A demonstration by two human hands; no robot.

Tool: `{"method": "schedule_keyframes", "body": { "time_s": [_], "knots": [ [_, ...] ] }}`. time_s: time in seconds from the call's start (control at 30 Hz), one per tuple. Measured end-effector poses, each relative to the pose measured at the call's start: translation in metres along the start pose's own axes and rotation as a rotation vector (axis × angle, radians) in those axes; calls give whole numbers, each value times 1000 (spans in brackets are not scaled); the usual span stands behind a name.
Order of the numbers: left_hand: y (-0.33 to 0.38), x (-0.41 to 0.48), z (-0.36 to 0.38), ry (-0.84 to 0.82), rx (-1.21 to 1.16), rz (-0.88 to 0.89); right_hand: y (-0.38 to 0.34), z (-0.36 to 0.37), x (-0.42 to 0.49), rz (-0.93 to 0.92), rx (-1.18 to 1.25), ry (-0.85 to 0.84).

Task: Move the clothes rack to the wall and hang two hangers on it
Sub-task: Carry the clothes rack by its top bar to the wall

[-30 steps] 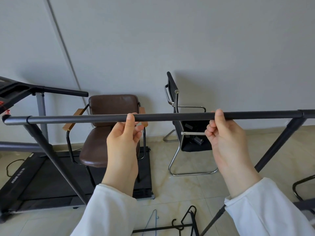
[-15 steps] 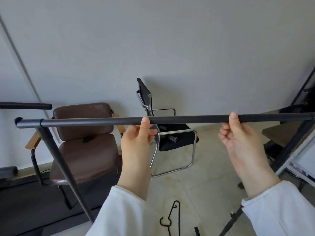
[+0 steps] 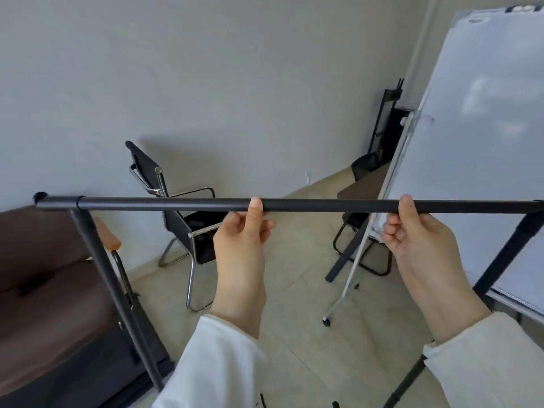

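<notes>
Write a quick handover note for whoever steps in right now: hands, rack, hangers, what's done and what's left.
Left hand: gripping the rack's top bar near its middle.
Right hand: gripping the same bar further right.
Clothes rack: held in the open room, between the black chair by the wall and the whiteboard on the right.
Hangers: not clearly in view; none on the bar.
Done: rack in hand.
Left: set it against the wall, then hang two hangers.

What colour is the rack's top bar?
Matte black top bar, clearest in the head view.
</notes>
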State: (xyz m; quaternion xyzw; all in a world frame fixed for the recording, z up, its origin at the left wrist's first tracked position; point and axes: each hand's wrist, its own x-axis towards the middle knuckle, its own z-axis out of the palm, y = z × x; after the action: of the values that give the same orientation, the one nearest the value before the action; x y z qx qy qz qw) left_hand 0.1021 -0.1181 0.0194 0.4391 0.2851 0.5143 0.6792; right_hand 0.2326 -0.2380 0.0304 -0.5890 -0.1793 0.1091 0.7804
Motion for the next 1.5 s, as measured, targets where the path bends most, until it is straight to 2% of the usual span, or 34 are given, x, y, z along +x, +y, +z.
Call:
{"method": "schedule_keyframes", "body": {
  "time_s": [0.57, 1.03, 1.5],
  "knots": [
    [-54, -142, 147, -406, 46, -201, -62, -217, -43, -104, 62, 446],
    [-94, -323, 259, -724, 25, -381, -122, -415, -133, -200, 78, 742],
    [-140, -484, 375, -1175, 52, -616, -178, -566, -218, -300, -64, 1224]
  ]
}}
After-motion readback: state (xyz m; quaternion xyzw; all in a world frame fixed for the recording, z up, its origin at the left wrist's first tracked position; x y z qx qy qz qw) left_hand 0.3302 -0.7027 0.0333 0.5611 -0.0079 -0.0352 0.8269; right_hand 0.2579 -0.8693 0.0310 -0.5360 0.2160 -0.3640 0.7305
